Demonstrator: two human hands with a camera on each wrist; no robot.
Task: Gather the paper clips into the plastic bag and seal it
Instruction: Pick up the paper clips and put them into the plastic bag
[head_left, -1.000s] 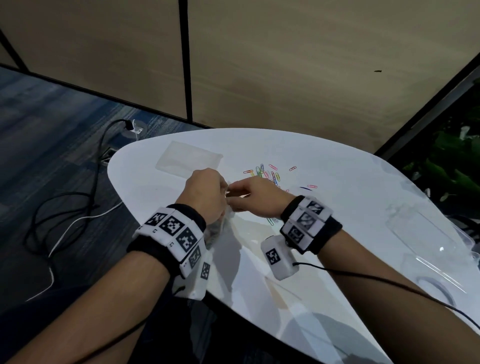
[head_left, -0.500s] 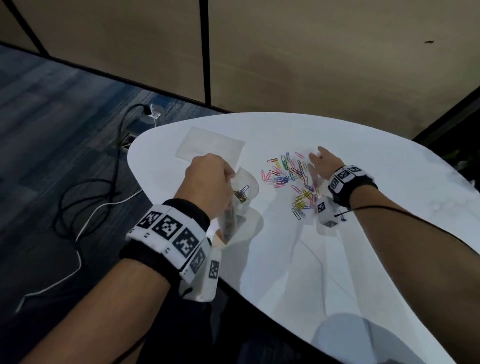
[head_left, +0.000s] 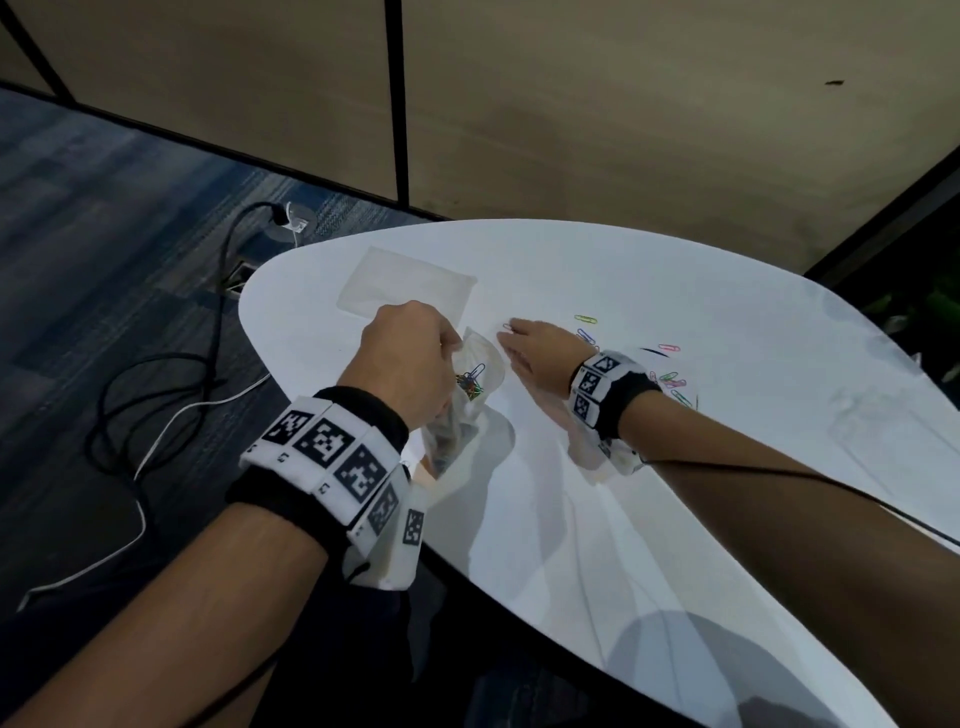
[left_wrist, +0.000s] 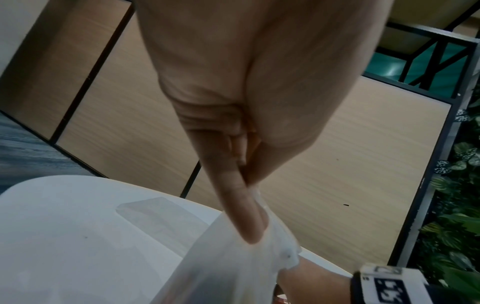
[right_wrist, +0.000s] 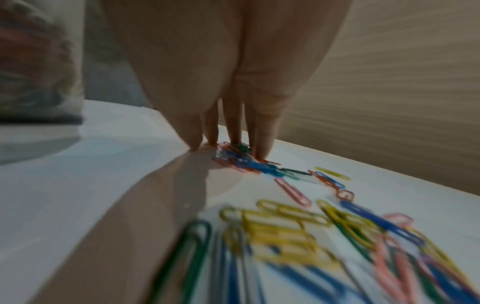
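Observation:
My left hand (head_left: 415, 358) pinches the rim of a clear plastic bag (head_left: 480, 376) and holds it upright at the table's left edge; several coloured clips lie inside. In the left wrist view, thumb and fingers (left_wrist: 246, 216) pinch the bag (left_wrist: 228, 267) at its mouth. My right hand (head_left: 519, 345) lies just right of the bag, fingers straight. Its fingertips (right_wrist: 233, 133) press on a small heap of paper clips (right_wrist: 241, 156) on the white table (head_left: 649, 519). More loose clips (head_left: 670, 379) are scattered behind the right wrist.
A second clear bag (head_left: 405, 288) lies flat on the table beyond my left hand. The table's curved left edge (head_left: 270, 358) runs close to the held bag. Cables (head_left: 156, 395) trail over the blue carpet below. A wooden partition wall (head_left: 623, 130) stands behind the table.
My right hand left the bag, reached out over the clips, then drew back toward the bag with clips under its fingers. The left hand keeps holding the bag.

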